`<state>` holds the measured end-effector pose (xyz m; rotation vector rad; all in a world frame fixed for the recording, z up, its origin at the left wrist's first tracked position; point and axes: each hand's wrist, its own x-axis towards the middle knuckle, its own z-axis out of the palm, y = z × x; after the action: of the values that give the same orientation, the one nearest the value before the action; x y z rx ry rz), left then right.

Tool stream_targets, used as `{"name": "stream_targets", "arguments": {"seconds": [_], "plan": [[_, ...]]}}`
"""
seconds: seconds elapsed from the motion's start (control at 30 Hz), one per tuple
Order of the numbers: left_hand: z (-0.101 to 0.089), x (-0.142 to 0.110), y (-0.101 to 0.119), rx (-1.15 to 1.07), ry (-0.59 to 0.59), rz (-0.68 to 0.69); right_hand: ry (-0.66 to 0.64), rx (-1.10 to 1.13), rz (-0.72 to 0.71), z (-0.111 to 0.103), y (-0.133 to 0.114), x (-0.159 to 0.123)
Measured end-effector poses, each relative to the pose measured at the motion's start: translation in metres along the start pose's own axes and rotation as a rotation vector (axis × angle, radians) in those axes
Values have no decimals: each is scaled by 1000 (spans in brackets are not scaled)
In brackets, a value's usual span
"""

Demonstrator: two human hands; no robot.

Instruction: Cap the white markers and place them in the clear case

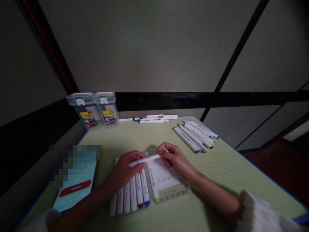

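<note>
A white marker lies level between both hands, above an opened clear plastic case. Around its left end, the fingers of my left hand are closed. At the other end, my right hand pinches it, hiding the tip. Below, the left half of the case holds several white markers side by side, some with coloured ends, one blue and one dark red. In the right half, a marker with a light green end sits along the inner edge beside a white card.
Several loose markers lie spread at the right of the table. More markers lie along the back edge. Two lidded plastic boxes stand at the back left. A tablet-like screen, partly blurred, is at the left.
</note>
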<state>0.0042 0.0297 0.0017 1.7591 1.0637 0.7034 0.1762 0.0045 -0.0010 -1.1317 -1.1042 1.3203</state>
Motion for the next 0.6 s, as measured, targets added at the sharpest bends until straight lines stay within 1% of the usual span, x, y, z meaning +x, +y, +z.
{"name": "stream_targets", "arguments": {"seconds": [0.13, 0.3, 0.43, 0.53, 0.6], "plan": [[0, 0, 1, 15, 15, -19, 23, 48, -31, -5, 0, 3], [0, 1, -1, -53, 11, -8, 44, 39, -37, -7, -3, 4], [1, 1, -1, -91, 29, -41, 32, -25, -63, -10, -9, 4], [2, 0, 0, -121, 50, -45, 10, -94, -109, -18, -9, 4], [2, 1, -2, -133, 59, -36, -26, -150, -115, -24, -5, 3]]}}
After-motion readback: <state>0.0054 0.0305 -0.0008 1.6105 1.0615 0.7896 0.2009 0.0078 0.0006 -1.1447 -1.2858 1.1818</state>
